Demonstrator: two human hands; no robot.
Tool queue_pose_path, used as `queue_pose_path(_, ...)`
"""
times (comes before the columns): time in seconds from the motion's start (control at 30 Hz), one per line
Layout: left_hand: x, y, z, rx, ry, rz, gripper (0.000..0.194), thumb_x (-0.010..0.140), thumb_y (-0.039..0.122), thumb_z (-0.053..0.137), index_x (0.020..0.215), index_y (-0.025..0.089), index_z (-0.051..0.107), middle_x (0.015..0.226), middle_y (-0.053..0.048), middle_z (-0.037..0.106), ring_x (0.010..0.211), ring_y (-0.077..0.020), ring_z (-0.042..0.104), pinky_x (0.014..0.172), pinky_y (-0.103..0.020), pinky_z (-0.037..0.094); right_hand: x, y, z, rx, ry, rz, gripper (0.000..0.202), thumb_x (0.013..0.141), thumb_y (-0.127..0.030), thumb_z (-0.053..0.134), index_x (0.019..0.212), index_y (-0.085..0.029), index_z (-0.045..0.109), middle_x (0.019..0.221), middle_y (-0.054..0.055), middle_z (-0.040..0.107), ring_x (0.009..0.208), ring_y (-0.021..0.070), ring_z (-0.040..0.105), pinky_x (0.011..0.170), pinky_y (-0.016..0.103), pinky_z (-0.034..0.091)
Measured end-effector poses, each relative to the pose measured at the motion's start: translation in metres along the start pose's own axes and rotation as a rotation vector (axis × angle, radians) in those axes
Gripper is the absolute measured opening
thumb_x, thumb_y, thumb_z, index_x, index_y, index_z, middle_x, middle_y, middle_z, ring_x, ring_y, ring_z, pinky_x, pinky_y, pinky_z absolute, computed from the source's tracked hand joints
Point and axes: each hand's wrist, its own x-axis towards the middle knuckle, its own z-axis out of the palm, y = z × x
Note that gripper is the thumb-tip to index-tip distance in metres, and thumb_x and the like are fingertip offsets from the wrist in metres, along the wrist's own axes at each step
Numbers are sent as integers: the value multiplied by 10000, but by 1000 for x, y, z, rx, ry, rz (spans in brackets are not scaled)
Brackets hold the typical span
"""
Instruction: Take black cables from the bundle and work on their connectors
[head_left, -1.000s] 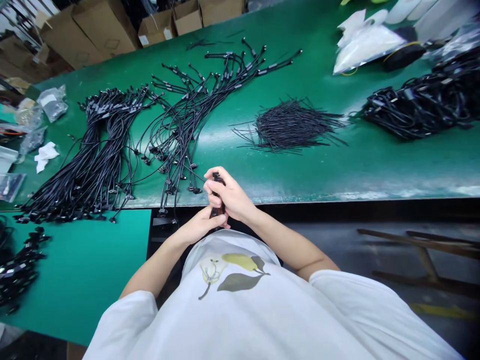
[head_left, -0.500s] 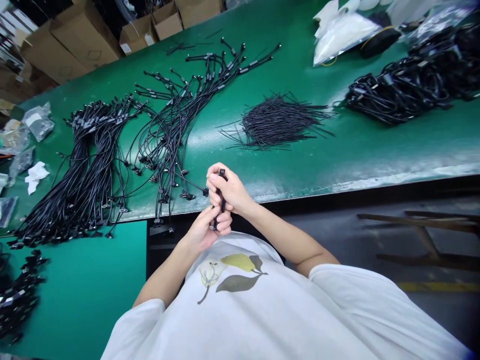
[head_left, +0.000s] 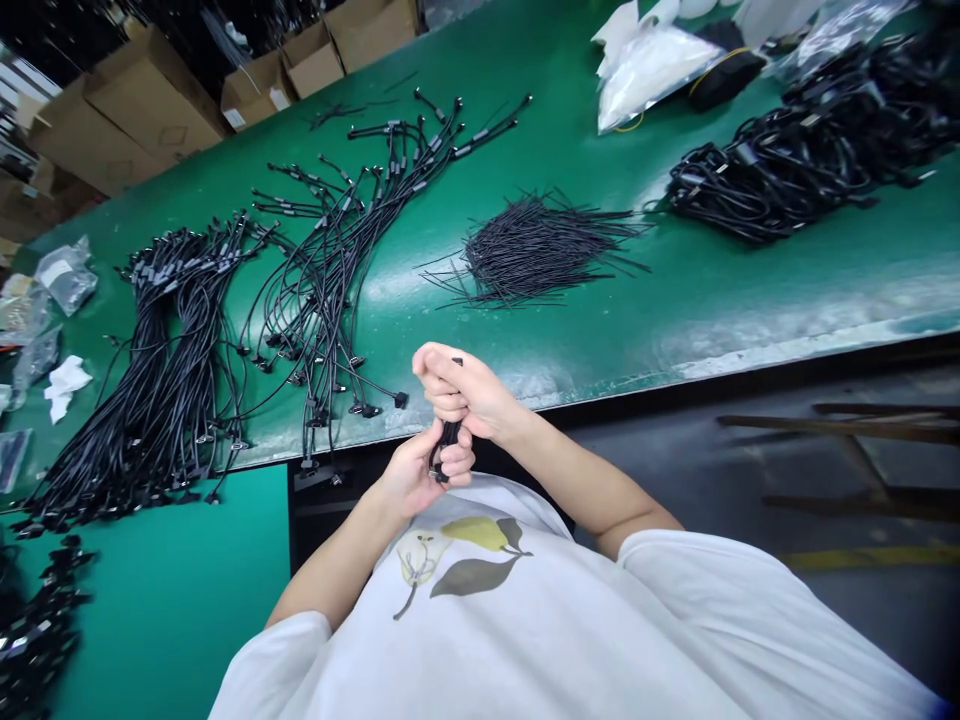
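Observation:
A small folded black cable point(head_left: 451, 434) is gripped between my two hands at the table's front edge, close to my shirt. My left hand point(head_left: 421, 466) closes around its lower end, where a dark loop shows below the fingers. Above it, my right hand point(head_left: 461, 388) wraps the upper part, and a dark tip pokes out over the thumb. The fingers hide most of the cable. Just left of my hands, loose black cables point(head_left: 337, 250) with small connectors spread over the green table point(head_left: 420, 310). Beyond them lies a pile of short black ties point(head_left: 536, 250).
Two thick bunches of cables point(head_left: 169, 350) lie on the left. Coiled cables point(head_left: 772, 180) are heaped at the right, near a white plastic bag point(head_left: 652, 75). Cardboard boxes point(head_left: 157, 105) line the far edge. A wooden stool point(head_left: 855, 450) stands on the floor at right.
My right hand has closed more fully over the cable's upper end, covering the tip that stood out before. Both hands sit slightly lower in view. The table scene has shifted left.

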Motion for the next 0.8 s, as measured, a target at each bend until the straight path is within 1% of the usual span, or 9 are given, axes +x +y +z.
queue_pose_path(0.1,4,3,2,-3,-26,-40,278,820,369,697,811,97,636,607,46,291,537,-92,322,522,-201,373,-1,-3,-6,1,-62,40,415,770,-507,718,764,-169,478,478,-135,218,360,-2,96,291,100,131)
queue_pose_path(0.17,9,3,4,37,-43,-51,282,762,357,761,803,112,629,631,35,335,556,-93,357,517,-201,374,-2,-5,-9,-13,-75,13,426,751,-506,734,747,-172,469,461,-137,238,339,-3,108,274,104,146)
queue_pose_path(0.23,14,3,5,119,-35,-37,327,736,403,784,786,131,608,636,36,351,530,-85,339,465,-189,320,-2,-6,-10,-55,-32,-76,414,753,-490,736,747,-176,466,453,-136,261,321,0,141,267,109,183)
queue_pose_path(0.33,19,-1,0,228,-8,25,383,771,493,741,788,138,597,605,55,338,485,-69,285,437,-188,272,-6,-5,-11,-140,76,-189,386,762,-465,734,776,-182,472,439,-132,309,307,13,216,282,123,254)
queue_pose_path(0.4,20,-4,-6,351,17,99,393,827,518,674,827,130,611,608,49,369,500,-74,326,471,-200,317,-9,-5,-12,-143,109,-162,379,758,-463,737,813,-181,489,448,-132,316,320,12,216,297,120,244)
queue_pose_path(0.53,20,-10,-15,656,72,168,453,900,565,532,834,122,602,588,38,400,509,-97,390,501,-235,361,-15,-4,-19,-4,92,-8,412,783,-542,663,766,-166,496,460,-137,212,361,6,81,308,119,113)
queue_pose_path(0.63,19,-9,-12,538,36,112,440,882,550,577,869,112,614,619,32,399,527,-95,388,508,-234,368,-17,-3,-24,84,38,11,438,809,-578,588,704,-168,473,446,-135,171,362,17,55,308,132,103)
queue_pose_path(0.73,19,-4,-7,326,-18,-7,395,839,482,670,911,96,635,645,33,375,544,-84,365,508,-214,357,-19,-2,-26,30,5,-81,406,830,-530,589,697,-168,466,448,-134,168,359,20,74,328,138,126)
queue_pose_path(0.8,19,-1,-7,239,-10,-52,347,825,438,700,855,99,630,626,45,336,525,-74,325,482,-196,322,-24,-7,-28,-176,-33,-166,366,859,-490,588,736,-153,513,475,-109,297,366,29,236,374,152,254)
